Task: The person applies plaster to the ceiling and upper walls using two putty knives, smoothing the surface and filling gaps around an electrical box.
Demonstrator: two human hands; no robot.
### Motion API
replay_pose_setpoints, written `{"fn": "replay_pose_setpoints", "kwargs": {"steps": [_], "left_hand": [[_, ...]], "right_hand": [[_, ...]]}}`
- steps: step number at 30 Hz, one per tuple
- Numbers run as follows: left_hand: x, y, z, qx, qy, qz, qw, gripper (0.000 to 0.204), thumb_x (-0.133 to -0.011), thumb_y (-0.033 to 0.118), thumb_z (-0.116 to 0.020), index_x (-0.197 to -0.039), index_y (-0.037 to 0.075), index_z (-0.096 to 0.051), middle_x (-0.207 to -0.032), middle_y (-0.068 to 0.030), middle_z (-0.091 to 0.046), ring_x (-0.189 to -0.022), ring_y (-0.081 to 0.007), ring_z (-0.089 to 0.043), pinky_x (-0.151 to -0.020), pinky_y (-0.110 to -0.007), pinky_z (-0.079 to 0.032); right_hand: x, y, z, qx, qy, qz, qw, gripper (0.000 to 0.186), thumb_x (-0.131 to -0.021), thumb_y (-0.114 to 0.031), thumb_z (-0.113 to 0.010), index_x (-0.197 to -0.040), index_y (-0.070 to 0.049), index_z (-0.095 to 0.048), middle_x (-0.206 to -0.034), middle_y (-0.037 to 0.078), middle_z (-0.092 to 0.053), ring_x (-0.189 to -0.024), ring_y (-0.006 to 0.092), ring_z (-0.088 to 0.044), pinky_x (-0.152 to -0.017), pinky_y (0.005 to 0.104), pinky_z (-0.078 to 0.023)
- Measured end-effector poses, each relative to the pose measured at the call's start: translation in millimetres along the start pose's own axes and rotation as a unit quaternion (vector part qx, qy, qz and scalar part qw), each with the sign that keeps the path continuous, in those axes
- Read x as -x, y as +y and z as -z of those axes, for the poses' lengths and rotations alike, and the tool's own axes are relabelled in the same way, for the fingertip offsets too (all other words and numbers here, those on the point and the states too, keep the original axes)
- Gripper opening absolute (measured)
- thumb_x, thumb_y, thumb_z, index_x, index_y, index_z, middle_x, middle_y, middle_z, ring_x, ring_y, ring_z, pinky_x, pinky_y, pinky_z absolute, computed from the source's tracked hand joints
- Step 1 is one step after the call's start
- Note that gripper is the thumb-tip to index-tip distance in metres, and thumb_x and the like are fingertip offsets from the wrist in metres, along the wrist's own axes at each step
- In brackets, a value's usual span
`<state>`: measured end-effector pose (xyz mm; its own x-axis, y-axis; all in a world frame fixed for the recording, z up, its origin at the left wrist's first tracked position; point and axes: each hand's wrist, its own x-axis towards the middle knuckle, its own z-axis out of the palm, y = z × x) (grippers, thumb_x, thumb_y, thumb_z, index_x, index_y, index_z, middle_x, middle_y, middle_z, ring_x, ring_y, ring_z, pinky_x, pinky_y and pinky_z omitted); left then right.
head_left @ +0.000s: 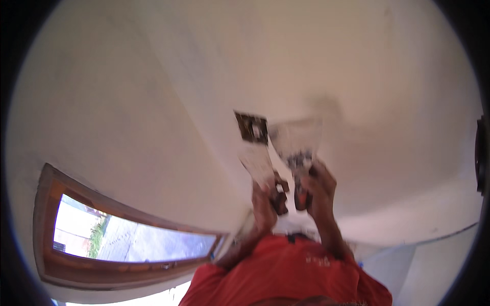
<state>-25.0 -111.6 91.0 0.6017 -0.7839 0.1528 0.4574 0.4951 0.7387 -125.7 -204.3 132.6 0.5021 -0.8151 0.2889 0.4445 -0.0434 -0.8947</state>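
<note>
My left hand (263,206) is closed around a scraper with a pale, smeared blade (256,162). Just beyond that blade is a dark square patch (251,127) with a whitish spot in it; whether it belongs to the blade or to the surface behind, I cannot tell. Beside it, my right hand (321,189) grips a wide putty knife (296,138) by its dark and red handle. The knife's broad blade points up toward the pale plastered surface (357,66) and carries dark smears near the handle. Contact between blade and surface is unclear.
At the lower left is a window with a brown wooden frame (46,239), daylight and some greenery showing through it. A dark object (480,155) sits at the far right rim. My red shirt (286,270) fills the lower middle.
</note>
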Motion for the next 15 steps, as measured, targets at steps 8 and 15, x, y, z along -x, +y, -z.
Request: {"fn": "replay_pose_setpoints", "kwargs": {"steps": [8, 15], "left_hand": [[-7, 30, -3, -0.110, 0.015, -0.073, 0.991, 0.026, -0.104, 0.031, -0.047, -0.105, 0.005, -0.050, -0.089, -0.0072, -0.054, -0.060, -0.0124, -0.053, -0.041, -0.022, -0.041], [-35, 38, 5, -0.107, 0.049, -0.016, 0.993, 0.022, -0.103, 0.025, -0.050, -0.091, 0.007, -0.048, -0.076, -0.0035, -0.049, -0.054, -0.0105, -0.045, -0.040, -0.024, -0.035]], "right_hand": [[-6, -21, 10, -0.054, -0.013, 0.013, 0.998, 0.058, -0.084, -0.012, -0.066, -0.134, 0.011, -0.048, -0.097, 0.015, -0.065, -0.075, 0.0158, -0.062, -0.061, 0.0307, -0.056], [-27, -11, 13, -0.087, -0.045, -0.015, 0.995, 0.043, -0.089, -0.005, -0.060, -0.130, 0.008, -0.053, -0.097, 0.017, -0.068, -0.074, 0.0176, -0.065, -0.063, 0.0302, -0.056]]}}
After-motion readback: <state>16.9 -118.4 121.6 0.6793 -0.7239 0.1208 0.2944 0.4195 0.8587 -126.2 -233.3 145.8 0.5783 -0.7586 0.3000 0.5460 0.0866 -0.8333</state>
